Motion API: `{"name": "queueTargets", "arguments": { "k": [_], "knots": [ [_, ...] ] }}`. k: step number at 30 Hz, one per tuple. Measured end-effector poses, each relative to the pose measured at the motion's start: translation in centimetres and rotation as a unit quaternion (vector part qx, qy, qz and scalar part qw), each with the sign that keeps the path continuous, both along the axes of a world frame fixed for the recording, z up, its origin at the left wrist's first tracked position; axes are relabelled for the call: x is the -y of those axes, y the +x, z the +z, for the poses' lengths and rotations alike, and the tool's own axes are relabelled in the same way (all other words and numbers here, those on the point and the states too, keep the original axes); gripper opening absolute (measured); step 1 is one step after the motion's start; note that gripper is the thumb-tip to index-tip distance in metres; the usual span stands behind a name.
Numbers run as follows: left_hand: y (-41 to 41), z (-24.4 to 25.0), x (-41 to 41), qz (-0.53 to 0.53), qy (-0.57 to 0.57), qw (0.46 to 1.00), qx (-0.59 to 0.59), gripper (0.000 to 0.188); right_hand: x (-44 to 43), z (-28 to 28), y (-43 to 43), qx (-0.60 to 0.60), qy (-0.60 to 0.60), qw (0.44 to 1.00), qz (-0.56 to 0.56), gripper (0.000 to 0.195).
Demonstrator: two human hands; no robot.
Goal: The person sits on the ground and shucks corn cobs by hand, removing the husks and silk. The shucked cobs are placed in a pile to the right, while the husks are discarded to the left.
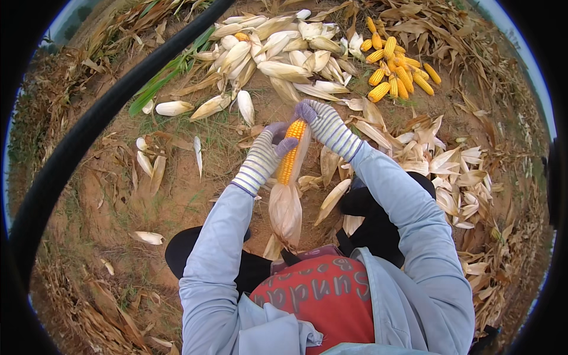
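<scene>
An ear of corn (290,153) with bare yellow kernels is held up before my chest. Pale husk (285,208) hangs from its lower end, and one strip still runs along its right side. My left hand (266,153), in a striped knit glove with purple fingertips, wraps around the ear with the thumb across the kernels. At the ear's upper tip, the gloved fingers of my right hand (324,122) are closed on the husk strip. The exact pinch at the tip is partly hidden by the fingers.
Beyond my hands lies a heap of unhusked ears (284,53). To its right is a pile of husked yellow cobs (397,66). Stripped husks (457,173) litter the ground at my right. Dry stalks (421,22) border the soil. A black cable (111,84) crosses the view's left side.
</scene>
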State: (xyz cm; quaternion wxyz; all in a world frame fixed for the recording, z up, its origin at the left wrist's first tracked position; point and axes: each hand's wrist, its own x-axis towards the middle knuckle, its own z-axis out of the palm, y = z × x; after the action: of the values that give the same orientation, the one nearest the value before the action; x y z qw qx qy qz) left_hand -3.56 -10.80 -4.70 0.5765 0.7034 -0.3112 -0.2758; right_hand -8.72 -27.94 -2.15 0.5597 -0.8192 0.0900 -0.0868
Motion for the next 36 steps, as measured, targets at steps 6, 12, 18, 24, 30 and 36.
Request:
{"name": "queueTargets", "arguments": {
  "k": [6,12,18,24,30,36],
  "knots": [
    [-1.0,2.2,0.3,0.089,0.122,0.963,0.222,0.037,-1.3,0.6,0.0,0.016,0.014,0.997,-0.075,0.030],
    [-2.2,0.3,0.9,0.140,0.054,0.969,0.194,0.031,-2.1,-1.9,1.0,0.020,0.242,0.960,-0.139,0.030],
    [-2.6,1.4,0.7,0.134,0.022,0.977,0.162,0.031,-2.4,-1.1,0.8,-0.050,0.294,0.934,-0.196,0.034],
    [-2.5,0.8,0.7,0.131,-0.038,0.972,0.190,0.035,-2.6,0.3,0.5,-0.108,0.395,0.887,-0.215,0.039],
    [-2.9,-0.2,1.7,0.138,-0.245,0.956,-0.083,0.053,-1.6,-0.3,1.0,-0.127,0.368,0.902,-0.186,0.035],
    [-1.4,-0.5,1.5,0.079,-0.204,0.969,-0.113,0.055,-2.2,1.3,0.4,-0.144,0.411,0.880,-0.188,0.038]
  ]
}}
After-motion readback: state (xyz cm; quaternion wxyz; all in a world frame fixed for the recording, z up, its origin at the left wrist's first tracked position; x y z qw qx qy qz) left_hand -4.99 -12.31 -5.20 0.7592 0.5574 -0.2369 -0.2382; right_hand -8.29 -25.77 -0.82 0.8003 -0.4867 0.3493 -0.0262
